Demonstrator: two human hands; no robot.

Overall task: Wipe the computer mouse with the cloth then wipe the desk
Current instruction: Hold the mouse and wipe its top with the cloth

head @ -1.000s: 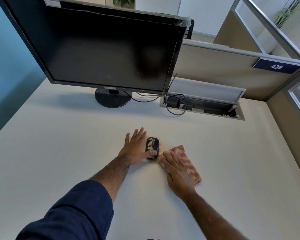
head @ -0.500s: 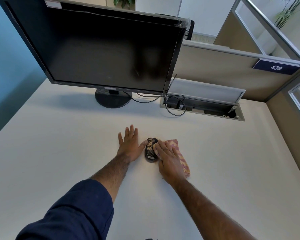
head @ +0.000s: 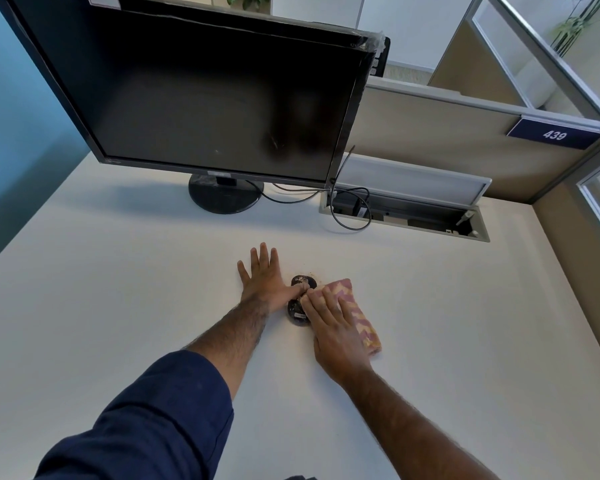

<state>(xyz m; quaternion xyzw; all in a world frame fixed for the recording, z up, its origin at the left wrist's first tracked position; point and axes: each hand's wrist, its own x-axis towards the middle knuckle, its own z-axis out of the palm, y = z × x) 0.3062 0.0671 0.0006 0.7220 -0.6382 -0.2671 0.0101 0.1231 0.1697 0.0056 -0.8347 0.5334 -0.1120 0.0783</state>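
Observation:
A small black computer mouse (head: 296, 314) lies on the white desk (head: 118, 289), with tan crumbs on its far end. My left hand (head: 262, 284) rests flat beside it on the left, fingers spread, and its thumb presses across the mouse. My right hand (head: 333, 327) lies palm down on a folded pink and yellow zigzag cloth (head: 359, 318). It pushes the cloth's edge against the mouse's right side. The middle of the mouse is hidden under the thumb and fingertips.
A large black monitor (head: 205, 95) on a round stand (head: 224, 194) fills the back left. An open cable tray (head: 406, 211) with looping black cables sits behind the mouse. Beige partition walls (head: 447, 140) close the back and right. A few crumbs lie beyond the mouse.
My right hand slid the cloth left from beside the mouse up against it. The crumbs on the mouse have thinned. My left hand shifted slightly left, thumb still on the mouse.

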